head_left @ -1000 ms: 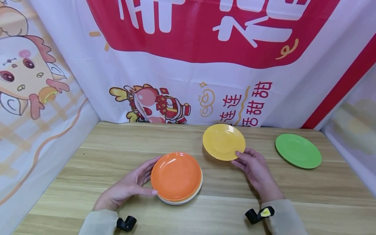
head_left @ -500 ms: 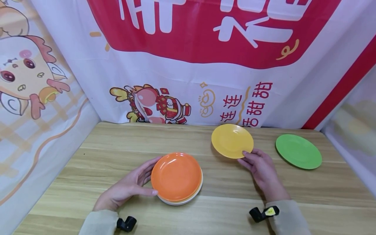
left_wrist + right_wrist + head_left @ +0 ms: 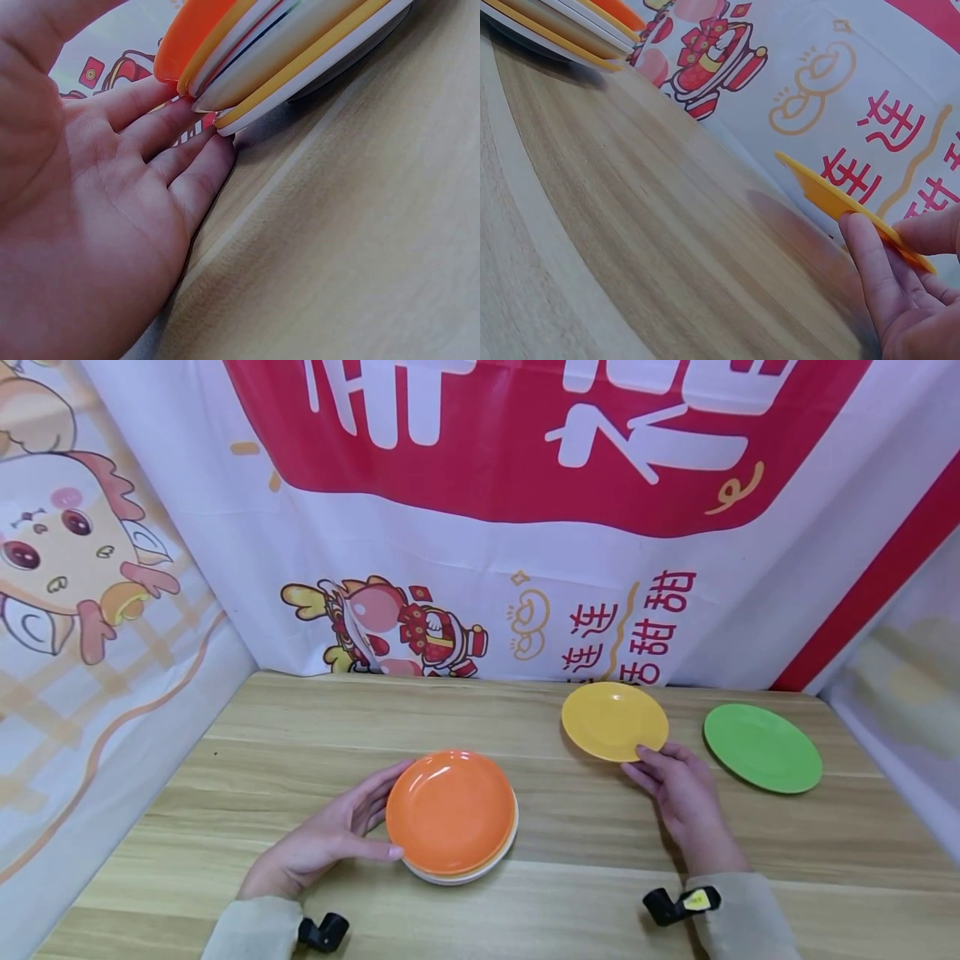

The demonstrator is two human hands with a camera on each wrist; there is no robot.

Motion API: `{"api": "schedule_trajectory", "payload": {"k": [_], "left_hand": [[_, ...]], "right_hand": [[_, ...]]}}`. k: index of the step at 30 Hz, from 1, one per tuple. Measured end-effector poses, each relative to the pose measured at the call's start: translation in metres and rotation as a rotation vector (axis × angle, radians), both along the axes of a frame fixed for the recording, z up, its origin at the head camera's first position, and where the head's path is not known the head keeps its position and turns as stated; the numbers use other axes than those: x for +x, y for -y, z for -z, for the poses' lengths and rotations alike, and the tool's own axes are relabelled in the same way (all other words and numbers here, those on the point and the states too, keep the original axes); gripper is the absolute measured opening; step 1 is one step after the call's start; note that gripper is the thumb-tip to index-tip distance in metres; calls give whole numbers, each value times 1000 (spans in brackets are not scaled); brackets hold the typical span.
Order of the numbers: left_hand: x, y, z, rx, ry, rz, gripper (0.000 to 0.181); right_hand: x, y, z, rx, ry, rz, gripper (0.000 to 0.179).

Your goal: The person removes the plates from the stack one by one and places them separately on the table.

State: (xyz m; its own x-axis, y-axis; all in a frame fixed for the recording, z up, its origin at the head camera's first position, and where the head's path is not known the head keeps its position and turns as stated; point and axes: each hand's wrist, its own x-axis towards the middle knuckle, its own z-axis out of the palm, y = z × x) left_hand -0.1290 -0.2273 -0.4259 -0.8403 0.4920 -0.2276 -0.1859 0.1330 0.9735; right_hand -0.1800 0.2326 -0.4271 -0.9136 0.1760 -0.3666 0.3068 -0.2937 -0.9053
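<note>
An orange plate (image 3: 450, 810) tops a stack of several plates, with yellow and white rims (image 3: 262, 52) below it. My left hand (image 3: 330, 831) rests against the stack's left side, its fingers mostly straight and fingertips touching the rims, the thumb by the near edge. My right hand (image 3: 678, 793) pinches a yellow plate (image 3: 615, 721) by its near right rim, thumb on top and fingers underneath. In the right wrist view that yellow plate (image 3: 825, 193) is seen edge-on, tilted and lifted off the table.
A green plate (image 3: 762, 748) lies at the right back of the wooden table (image 3: 300, 718), right of my right hand. A printed cloth (image 3: 480, 552) hangs behind the table's back edge, with more cloth along both sides.
My right hand has carried the yellow plate to the right, closer to the green plate. The left hand and the stack have stayed in place.
</note>
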Motion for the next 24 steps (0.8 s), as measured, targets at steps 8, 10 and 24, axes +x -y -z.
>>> {"api": "schedule_trajectory", "payload": {"k": [8, 10, 24], "left_hand": [[-1, 1, 2, -8, -14, 1, 104], [-1, 1, 2, -8, -16, 0, 104], [-1, 1, 3, -9, -22, -4, 104]], "right_hand": [[-1, -5, 0, 5, 28, 25, 22], [-1, -7, 0, 1, 42, 38, 21], [-2, -14, -1, 12, 99, 75, 26]]}}
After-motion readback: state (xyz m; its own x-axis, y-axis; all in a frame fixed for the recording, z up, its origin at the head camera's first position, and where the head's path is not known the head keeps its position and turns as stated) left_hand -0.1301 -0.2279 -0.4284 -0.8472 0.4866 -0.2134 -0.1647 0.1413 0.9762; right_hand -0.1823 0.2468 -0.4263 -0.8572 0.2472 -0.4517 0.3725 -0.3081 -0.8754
